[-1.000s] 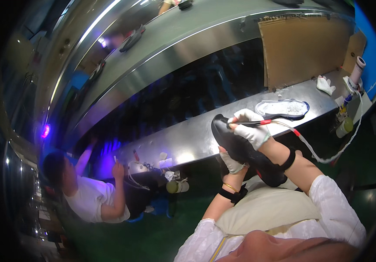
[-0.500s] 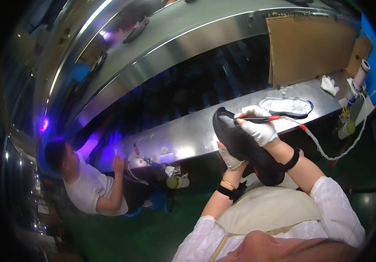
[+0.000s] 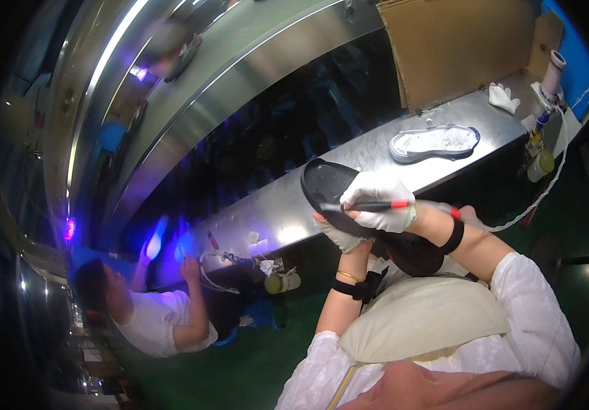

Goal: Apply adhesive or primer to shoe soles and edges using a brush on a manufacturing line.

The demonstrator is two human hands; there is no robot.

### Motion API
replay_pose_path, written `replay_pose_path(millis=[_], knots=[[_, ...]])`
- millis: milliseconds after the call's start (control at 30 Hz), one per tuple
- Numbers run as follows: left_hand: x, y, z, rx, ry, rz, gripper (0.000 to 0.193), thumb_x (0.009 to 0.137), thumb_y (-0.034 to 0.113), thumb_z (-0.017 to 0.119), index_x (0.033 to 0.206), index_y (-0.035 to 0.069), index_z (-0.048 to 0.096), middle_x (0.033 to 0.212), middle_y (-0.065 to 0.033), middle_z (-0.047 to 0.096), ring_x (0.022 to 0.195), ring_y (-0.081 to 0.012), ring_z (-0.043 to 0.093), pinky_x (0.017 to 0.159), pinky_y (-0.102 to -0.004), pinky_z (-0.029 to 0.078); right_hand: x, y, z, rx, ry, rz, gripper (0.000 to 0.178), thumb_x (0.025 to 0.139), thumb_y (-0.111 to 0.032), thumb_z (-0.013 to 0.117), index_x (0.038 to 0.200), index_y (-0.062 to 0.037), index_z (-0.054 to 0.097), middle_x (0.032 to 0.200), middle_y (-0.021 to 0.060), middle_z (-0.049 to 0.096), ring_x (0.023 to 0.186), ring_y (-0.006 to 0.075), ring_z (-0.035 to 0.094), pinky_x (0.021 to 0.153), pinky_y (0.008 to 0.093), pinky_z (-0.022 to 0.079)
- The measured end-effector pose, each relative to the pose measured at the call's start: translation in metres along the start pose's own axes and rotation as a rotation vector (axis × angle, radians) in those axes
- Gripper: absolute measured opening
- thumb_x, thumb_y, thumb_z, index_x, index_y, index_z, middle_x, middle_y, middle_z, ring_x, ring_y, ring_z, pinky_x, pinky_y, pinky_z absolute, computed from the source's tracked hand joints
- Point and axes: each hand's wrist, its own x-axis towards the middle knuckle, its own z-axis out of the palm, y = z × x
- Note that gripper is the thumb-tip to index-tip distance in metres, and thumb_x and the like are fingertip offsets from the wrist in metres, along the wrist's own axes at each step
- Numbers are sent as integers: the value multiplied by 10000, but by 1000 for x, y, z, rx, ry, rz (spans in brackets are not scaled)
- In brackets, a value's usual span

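Note:
A black shoe (image 3: 329,179) is tilted in front of me over the bench's near edge. My left hand (image 3: 341,236), in a white fingerless glove, closes round its underside near the front. In my gloved right hand (image 3: 380,199) is a pen-like brush (image 3: 395,204) with a black handle and a red band, joined to a pale hose. Its tip reaches the shoe's edge; my fingers partly cover that spot. Beyond my hands, a shoe sole (image 3: 436,141) with a white inside and dark rim lies on the metal bench (image 3: 288,213).
Cardboard (image 3: 464,51) stands behind the bench. A white glove (image 3: 503,98) and a pink cylinder (image 3: 553,72) lie to the right. Small green-topped jars hang along the bench edge. On the left, a seated person (image 3: 165,318) holds a sole under violet light.
The shoe has turned and moved left in my hands. My right hand and the brush have shifted left and lower. The person on the left has lifted a bright sole.

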Motion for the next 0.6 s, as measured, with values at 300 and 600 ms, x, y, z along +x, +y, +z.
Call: replay_pose_path(millis=[300,600], knots=[[5,15,-2,63,76,6,799,816,725,528,1272,69,540,1196,-102,618,1040,-266,603,925,-411,490,-7,-2,-3,-61,-92,-60,146,748,-38,701,883,-80,665,853,55,660,803,190,658,739,301,514],[12,36,-2,94,74,-18,762,828,685,552,1318,103,524,1229,-128,611,1058,-302,610,879,-455,527,-16,-4,3,-101,-100,-84,171,689,-44,702,845,-103,663,828,61,640,780,251,643,717,327,518]])
